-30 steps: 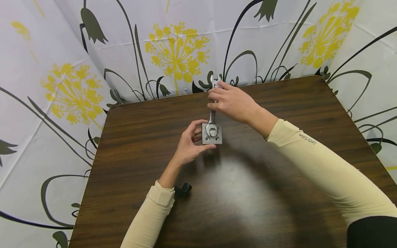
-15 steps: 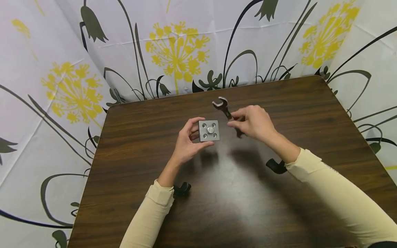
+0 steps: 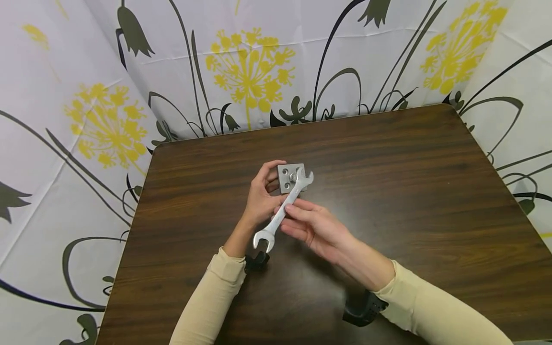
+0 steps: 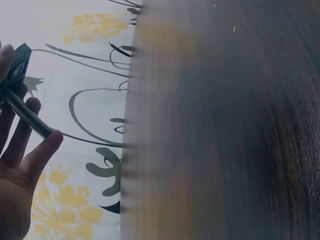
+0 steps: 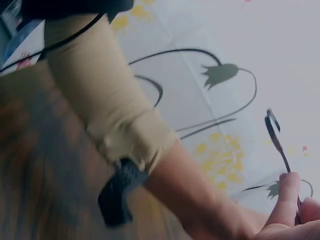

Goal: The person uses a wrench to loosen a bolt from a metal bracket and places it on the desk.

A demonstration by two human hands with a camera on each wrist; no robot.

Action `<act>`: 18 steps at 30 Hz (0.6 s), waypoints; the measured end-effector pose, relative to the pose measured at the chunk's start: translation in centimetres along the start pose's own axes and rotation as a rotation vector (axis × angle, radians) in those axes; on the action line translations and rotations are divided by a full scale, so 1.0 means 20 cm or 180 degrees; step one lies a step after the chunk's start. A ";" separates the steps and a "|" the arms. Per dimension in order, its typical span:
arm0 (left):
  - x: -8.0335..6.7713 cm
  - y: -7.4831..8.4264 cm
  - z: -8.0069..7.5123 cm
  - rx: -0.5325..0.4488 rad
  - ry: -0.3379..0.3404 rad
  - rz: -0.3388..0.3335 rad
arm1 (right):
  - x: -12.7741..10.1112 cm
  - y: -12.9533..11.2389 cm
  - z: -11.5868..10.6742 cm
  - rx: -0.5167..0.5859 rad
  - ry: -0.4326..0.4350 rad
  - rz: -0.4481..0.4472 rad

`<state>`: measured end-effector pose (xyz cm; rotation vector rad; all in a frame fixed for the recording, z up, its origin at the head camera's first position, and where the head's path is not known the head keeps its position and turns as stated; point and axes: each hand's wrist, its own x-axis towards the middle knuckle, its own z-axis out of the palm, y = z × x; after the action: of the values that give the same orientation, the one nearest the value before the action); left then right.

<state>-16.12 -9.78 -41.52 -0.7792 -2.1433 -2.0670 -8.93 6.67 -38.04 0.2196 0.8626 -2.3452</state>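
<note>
My left hand [image 3: 261, 201] grips a square grey metal block [image 3: 288, 178] by its edges, thumb below and fingers above. The block has holes near its corners and a bolt head in its centre. From the left wrist view, the bolt's threaded shank [image 4: 27, 114] sticks out of the block's back, a fingertip at its end. My right hand [image 3: 321, 232] holds a double open-ended wrench [image 3: 277, 220] by the shaft, slanting in front of my left hand. Its upper end overlaps the block beside the bolt head; whether they touch I cannot tell. The wrench appears edge-on in the right wrist view.
Under both hands lies a dark wood-grain table [image 3: 207, 182]. A white curtain [image 3: 172, 96] with yellow and grey flowers surrounds its far side and left and right sides. Black devices sit at the left wrist [image 3: 257, 262] and the right wrist [image 3: 362, 309].
The wrench has come off the bolt head, swung out to the right and turned over, then returned to the block from below. My left hand and the block stay nearly in place.
</note>
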 end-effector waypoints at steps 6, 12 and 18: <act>0.00 -0.06 0.02 -0.0327 -0.0011 -0.0154 | 0.03 0.10 0.09 0.0547 -0.0049 -0.0086; 0.00 0.02 0.06 -0.0041 0.0036 0.0028 | 0.06 0.14 0.14 0.0771 -0.0083 -0.0109; 0.00 0.09 0.10 0.0098 0.0104 0.0159 | 0.11 0.15 0.16 0.0816 -0.0155 -0.0204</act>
<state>-14.87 -7.95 -39.99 -0.7817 -2.1114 -2.0035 -8.68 1.78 -37.86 0.2421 0.5514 -2.5080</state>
